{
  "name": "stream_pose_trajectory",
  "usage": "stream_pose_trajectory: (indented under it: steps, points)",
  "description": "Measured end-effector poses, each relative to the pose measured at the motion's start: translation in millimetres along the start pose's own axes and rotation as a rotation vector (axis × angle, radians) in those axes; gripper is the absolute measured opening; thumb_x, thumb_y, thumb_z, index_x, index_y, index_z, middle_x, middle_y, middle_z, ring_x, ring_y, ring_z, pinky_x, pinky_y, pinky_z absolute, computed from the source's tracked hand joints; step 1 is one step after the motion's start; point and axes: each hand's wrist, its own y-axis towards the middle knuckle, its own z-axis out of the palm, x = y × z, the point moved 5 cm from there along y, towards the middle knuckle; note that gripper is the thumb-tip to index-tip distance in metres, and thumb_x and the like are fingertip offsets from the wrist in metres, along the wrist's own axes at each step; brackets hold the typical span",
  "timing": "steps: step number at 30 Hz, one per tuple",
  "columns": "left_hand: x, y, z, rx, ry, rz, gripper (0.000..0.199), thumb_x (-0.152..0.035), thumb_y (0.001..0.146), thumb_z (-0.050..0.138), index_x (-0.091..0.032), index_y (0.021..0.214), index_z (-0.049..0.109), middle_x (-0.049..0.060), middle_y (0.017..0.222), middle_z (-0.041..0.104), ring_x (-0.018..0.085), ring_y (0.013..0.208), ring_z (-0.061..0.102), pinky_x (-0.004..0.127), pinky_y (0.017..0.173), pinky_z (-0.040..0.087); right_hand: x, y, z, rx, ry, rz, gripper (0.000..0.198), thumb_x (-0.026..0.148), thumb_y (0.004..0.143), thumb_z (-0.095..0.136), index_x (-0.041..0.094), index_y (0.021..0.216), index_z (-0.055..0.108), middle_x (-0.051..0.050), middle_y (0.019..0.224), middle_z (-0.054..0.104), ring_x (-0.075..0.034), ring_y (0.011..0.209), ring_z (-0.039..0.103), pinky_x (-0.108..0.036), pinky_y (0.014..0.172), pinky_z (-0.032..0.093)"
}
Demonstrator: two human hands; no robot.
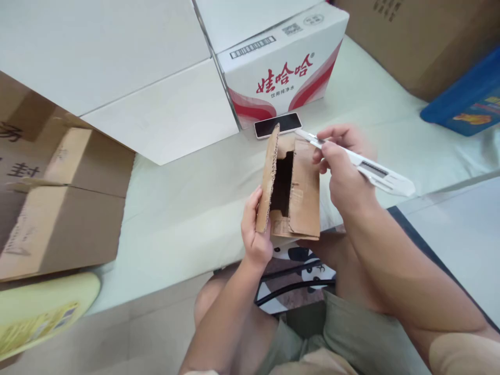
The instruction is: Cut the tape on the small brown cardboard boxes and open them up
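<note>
My left hand (255, 232) grips a small brown cardboard box (305, 192) by its left side, at the raised flap. The box top is partly open, with a dark gap between the two flaps, and what lies inside cannot be seen. In my right hand (344, 161) is a white utility knife (385, 177), pinched between thumb and fingers near its front end. Its tip points up and left, just beyond the far edge of the box. A phone (287, 124) with a dark screen lies behind the box.
Behind the phone stands a white carton (281, 83) with red lettering. White boxes (164, 120) and brown cartons (82, 208) fill the left. A yellow container (47, 307) sits front left; a blue package (464, 99) leans at right. Pale cloth (179, 208) covers the table.
</note>
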Motion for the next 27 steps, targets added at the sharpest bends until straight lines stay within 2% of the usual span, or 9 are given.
stream_pose_trajectory:
  steps: [4,6,8,10,13,18,21,24,27]
  points:
    - [13.4,3.1,-7.5,-0.280,-0.256,-0.235,0.037,-0.043,0.090,0.071,-0.025,0.121,0.076,0.006,0.129,0.076,0.028,0.137,0.063,0.040,0.122,0.043,-7.9,0.9,-7.6,-0.211,0.020,-0.095,0.019,0.037,0.091,0.069,0.025,0.105,0.065,0.004,0.076,0.063,-0.016,0.070,0.065,-0.033,0.069,0.048]
    - [22.1,10.1,-14.9,-0.460,-0.421,-0.383,0.027,-0.038,0.086,0.071,-0.023,0.107,0.079,0.006,0.112,0.080,0.028,0.129,0.068,0.040,0.117,0.048,-19.6,-8.9,-18.4,-0.331,0.021,-0.106,0.024,0.047,0.094,0.066,0.027,0.107,0.062,0.004,0.075,0.062,-0.017,0.070,0.066,-0.034,0.070,0.048]
    - [30.3,19.2,-18.6,-0.535,-0.567,-0.571,0.020,-0.033,0.085,0.067,-0.019,0.094,0.078,0.007,0.099,0.081,0.027,0.116,0.074,0.039,0.108,0.054,-36.1,-18.7,-27.1,-0.373,0.003,-0.059,0.030,0.057,0.098,0.058,0.028,0.104,0.059,0.005,0.067,0.060,-0.017,0.063,0.064,-0.035,0.067,0.047]
    - [32.6,29.1,-22.8,-0.551,-0.634,-0.670,0.017,-0.026,0.084,0.064,-0.017,0.087,0.078,0.007,0.088,0.080,0.024,0.101,0.077,0.035,0.099,0.058,-51.5,-26.6,-29.6,-0.330,-0.043,0.006,0.034,0.062,0.099,0.055,0.028,0.101,0.056,0.006,0.062,0.059,-0.017,0.058,0.061,-0.035,0.066,0.045]
    - [30.6,40.3,-29.0,-0.555,-0.708,-0.674,0.018,-0.016,0.084,0.059,-0.018,0.087,0.077,0.005,0.082,0.079,0.019,0.093,0.077,0.030,0.096,0.058,-61.9,-37.1,-20.2,-0.187,-0.078,0.052,0.036,0.062,0.097,0.058,0.027,0.102,0.055,0.005,0.067,0.065,-0.017,0.062,0.063,-0.035,0.069,0.047]
    - [31.6,47.3,-39.2,-0.640,-0.789,-0.702,0.028,-0.014,0.093,0.049,-0.017,0.099,0.076,0.006,0.093,0.081,0.020,0.102,0.077,0.033,0.102,0.058,-53.7,-56.8,8.1,0.045,0.009,0.059,0.034,0.056,0.095,0.064,0.028,0.106,0.051,0.003,0.081,0.068,-0.016,0.069,0.064,-0.033,0.066,0.048]
    - [34.0,51.9,-50.4,-0.676,-0.762,-0.677,0.033,-0.013,0.096,0.047,-0.016,0.114,0.075,0.009,0.102,0.082,0.020,0.111,0.075,0.032,0.103,0.058,-56.4,-63.7,13.9,0.146,-0.054,0.104,0.036,0.055,0.092,0.067,0.028,0.109,0.051,0.002,0.087,0.068,-0.016,0.073,0.063,-0.033,0.068,0.047]
    - [38.3,56.2,-55.5,-0.614,-0.741,-0.653,0.034,-0.016,0.099,0.048,-0.017,0.124,0.071,0.010,0.111,0.081,0.021,0.119,0.073,0.032,0.100,0.061,-66.8,-64.9,10.2,0.188,-0.127,0.159,0.042,0.060,0.087,0.068,0.029,0.109,0.051,0.003,0.084,0.062,-0.016,0.070,0.056,-0.033,0.066,0.042]
    - [41.3,58.3,-54.9,-0.545,-0.673,-0.586,0.031,-0.027,0.100,0.056,-0.020,0.128,0.069,0.010,0.126,0.077,0.024,0.127,0.069,0.033,0.100,0.061,-73.7,-66.6,12.6,0.290,-0.047,0.172,0.049,0.066,0.082,0.068,0.029,0.107,0.047,0.006,0.075,0.049,-0.015,0.062,0.045,-0.031,0.061,0.035]
